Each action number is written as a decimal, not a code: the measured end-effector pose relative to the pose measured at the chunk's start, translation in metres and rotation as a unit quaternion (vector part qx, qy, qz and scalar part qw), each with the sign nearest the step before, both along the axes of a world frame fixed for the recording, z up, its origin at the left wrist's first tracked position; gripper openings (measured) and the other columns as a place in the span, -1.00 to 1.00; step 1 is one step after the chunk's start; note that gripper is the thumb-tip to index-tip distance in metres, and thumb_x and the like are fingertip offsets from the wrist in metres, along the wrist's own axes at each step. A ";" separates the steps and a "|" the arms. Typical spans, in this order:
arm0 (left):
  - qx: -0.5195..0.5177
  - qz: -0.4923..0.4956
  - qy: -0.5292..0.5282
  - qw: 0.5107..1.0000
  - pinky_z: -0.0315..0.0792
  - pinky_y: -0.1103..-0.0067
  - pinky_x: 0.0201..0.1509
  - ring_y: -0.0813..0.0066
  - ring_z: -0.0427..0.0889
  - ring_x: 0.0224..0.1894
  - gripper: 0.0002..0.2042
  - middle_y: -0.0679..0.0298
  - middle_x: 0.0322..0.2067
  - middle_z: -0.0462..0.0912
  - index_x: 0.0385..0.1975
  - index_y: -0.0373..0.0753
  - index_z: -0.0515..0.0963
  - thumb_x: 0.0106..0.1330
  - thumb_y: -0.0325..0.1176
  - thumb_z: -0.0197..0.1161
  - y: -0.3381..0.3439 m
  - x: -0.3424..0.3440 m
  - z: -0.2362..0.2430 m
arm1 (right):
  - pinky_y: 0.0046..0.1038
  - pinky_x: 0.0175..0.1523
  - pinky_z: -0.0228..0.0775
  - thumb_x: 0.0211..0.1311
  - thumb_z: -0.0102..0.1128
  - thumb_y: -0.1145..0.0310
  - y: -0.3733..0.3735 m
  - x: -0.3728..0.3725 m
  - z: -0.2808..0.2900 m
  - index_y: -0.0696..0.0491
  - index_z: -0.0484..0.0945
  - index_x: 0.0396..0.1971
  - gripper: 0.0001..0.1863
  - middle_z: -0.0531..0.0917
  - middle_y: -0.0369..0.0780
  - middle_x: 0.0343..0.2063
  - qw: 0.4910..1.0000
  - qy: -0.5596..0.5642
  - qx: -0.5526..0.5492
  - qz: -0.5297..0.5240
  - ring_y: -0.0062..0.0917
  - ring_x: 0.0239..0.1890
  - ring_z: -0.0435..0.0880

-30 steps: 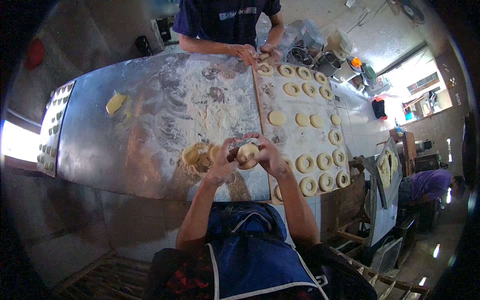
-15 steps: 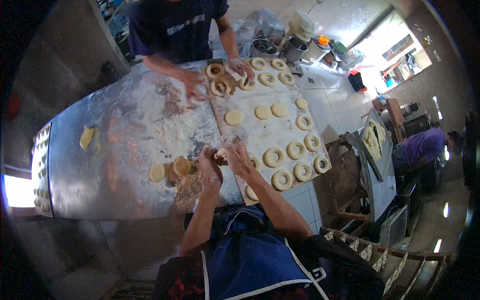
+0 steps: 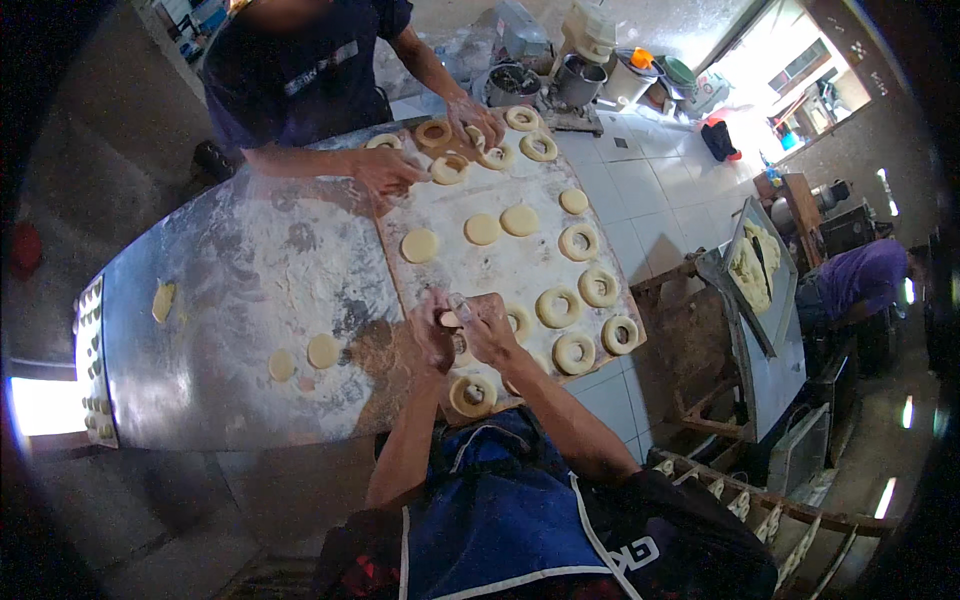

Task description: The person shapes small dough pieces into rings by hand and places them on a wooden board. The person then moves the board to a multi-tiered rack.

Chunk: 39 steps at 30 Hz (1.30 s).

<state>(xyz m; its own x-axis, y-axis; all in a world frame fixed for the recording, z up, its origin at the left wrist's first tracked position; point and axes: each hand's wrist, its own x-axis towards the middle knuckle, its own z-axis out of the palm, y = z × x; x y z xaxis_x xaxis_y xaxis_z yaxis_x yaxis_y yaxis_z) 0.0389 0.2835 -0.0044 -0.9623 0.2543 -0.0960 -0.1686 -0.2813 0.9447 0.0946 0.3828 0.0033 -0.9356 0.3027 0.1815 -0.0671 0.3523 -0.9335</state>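
Observation:
Low over a floured board [image 3: 400, 205], my left hand [image 3: 430, 335] and my right hand [image 3: 484, 325] come together, their fingers closed round a small piece of pale dough [image 3: 450, 319]. Only one end of the dough shows; its full shape is hidden. Beneath and beside my hands lie dough rings, including one [image 3: 472, 395] near my left wrist and another [image 3: 558, 307] to the right. Further up the board sit flat dough rounds without holes, such as one [image 3: 420, 245] beyond my left hand. My right forearm partly covers a ring at the near edge.
Across the table [image 3: 200, 330] a co-worker's hands [image 3: 475, 122] handle dough rings at the board's far side. Two dough rounds [image 3: 322, 351] lie on the floury metal at left, near a dough scrap [image 3: 163, 300]. At right stands a tray of dough [image 3: 752, 268].
My hands have moved right, from the board's left edge to over the board, still with the dough piece. The view has shifted. The co-worker's hand on the left has come to the board's edge.

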 end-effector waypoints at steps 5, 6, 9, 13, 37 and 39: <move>-0.142 -0.035 0.068 0.987 0.34 0.53 -0.38 0.56 0.39 -0.51 -0.64 0.39 -0.62 0.35 -0.50 -0.22 0.45 0.42 -0.09 -0.10 0.032 0.018 -0.007 | -0.30 -0.59 0.23 0.18 0.05 0.26 0.037 0.015 0.012 0.15 0.54 -0.34 -0.75 0.42 -0.11 -0.76 0.999 -0.023 0.014 0.017 -0.23 -0.71 0.39; -0.173 0.005 0.156 0.973 0.32 0.54 -0.37 0.56 0.37 -0.52 -0.63 0.39 -0.63 0.33 -0.53 -0.23 0.44 0.42 -0.11 -0.11 0.040 0.023 -0.007 | -0.30 -0.58 0.24 0.17 0.05 0.27 0.042 0.017 0.013 0.14 0.54 -0.35 -0.76 0.43 -0.11 -0.75 1.000 0.002 -0.002 0.016 -0.22 -0.71 0.41; -0.118 0.013 0.105 0.987 0.27 0.56 -0.38 0.55 0.30 -0.53 -0.63 0.39 -0.63 0.27 -0.56 -0.23 0.35 0.43 -0.13 -0.12 0.061 0.029 -0.003 | -0.29 -0.55 0.28 0.13 0.04 0.24 0.062 0.023 0.012 0.12 0.55 -0.47 -0.75 0.45 -0.10 -0.72 0.995 0.082 -0.060 0.020 -0.21 -0.68 0.46; -0.087 -0.033 0.052 0.994 0.23 0.57 -0.41 0.57 0.28 -0.55 -0.65 0.42 -0.62 0.24 -0.58 -0.16 0.26 0.44 -0.12 -0.09 0.081 0.030 0.003 | -0.30 -0.53 0.30 0.10 0.02 0.14 0.087 0.027 0.002 0.11 0.54 -0.53 -0.68 0.49 -0.09 -0.68 0.998 0.028 0.028 0.051 -0.17 -0.64 0.49; -0.015 -0.046 -0.012 0.999 0.18 0.46 -0.47 0.55 0.25 -0.48 -0.64 0.32 -0.57 0.26 -0.58 -0.26 0.23 0.42 -0.16 -0.12 0.147 0.011 -0.018 | -0.41 -0.47 0.28 0.14 0.11 0.17 0.158 0.041 0.028 0.20 0.46 -0.60 -0.64 0.53 -0.17 -0.62 0.997 0.064 -0.047 -0.016 -0.47 -0.61 0.42; -0.151 -0.046 0.002 0.987 0.18 0.43 -0.45 0.52 0.26 -0.46 -0.63 0.29 -0.57 0.24 -0.56 -0.30 0.21 0.43 -0.15 -0.17 0.155 0.000 -0.009 | -0.39 -0.41 0.36 0.11 0.19 0.28 0.176 0.044 0.032 0.20 0.50 -0.48 -0.75 0.58 -0.14 -0.54 0.997 -0.046 0.023 -0.052 -0.43 -0.53 0.52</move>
